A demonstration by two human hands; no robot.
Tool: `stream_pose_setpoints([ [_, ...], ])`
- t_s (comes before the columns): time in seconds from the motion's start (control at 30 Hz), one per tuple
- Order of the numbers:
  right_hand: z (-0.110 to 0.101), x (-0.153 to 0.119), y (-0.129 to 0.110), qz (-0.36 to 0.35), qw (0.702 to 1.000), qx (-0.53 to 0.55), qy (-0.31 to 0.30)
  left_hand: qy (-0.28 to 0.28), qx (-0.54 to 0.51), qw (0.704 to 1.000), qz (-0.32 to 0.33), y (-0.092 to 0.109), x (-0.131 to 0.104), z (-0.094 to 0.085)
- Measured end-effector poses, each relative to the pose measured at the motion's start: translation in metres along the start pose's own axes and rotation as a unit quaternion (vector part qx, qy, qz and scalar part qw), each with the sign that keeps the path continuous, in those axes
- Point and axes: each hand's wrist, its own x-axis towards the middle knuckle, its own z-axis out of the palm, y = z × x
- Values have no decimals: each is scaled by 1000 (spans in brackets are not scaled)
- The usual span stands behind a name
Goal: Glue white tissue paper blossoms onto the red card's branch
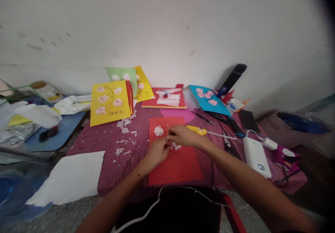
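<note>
A red sheet of card [180,170] lies in front of me on the table. White paper flowers are on it: one white flower [158,131] shows at the upper left, and more white paper bits [176,146] show just under my hands. My right hand [183,135] is closed in a pinch over the card, with a thin stick [168,127] poking up at its fingertips. Touching those fingertips, my left hand [158,152] is closed too, its fingers bent over the card. What the left fingers hold is too small to make out.
Finished-looking flower cards stand behind: a yellow card [110,102], a green card [123,73] and a blue card [209,99]. Torn paper scraps [119,151] lie left. A yellow-handled tool [196,130], a white power bank [256,158] and a black phone [249,121] are right.
</note>
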Motion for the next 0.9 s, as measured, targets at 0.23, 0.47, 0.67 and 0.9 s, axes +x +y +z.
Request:
stream_pose_setpoints([
  [0.23,0,-3,-3,1,999,-33,1,2,-32,999,3,-7,-5,0],
  [0.47,-2,-5,-7,1,998,-67,-1,1,-49,999,2,-8,-6,1],
  [0.67,-2,-5,-10,-5,995,-94,-18,7,-32,999,9,-4,-7,-2],
  [0.9,-2,-3,-16,-10,992,-120,-28,-34,21,997,69,-1,-13,-12],
])
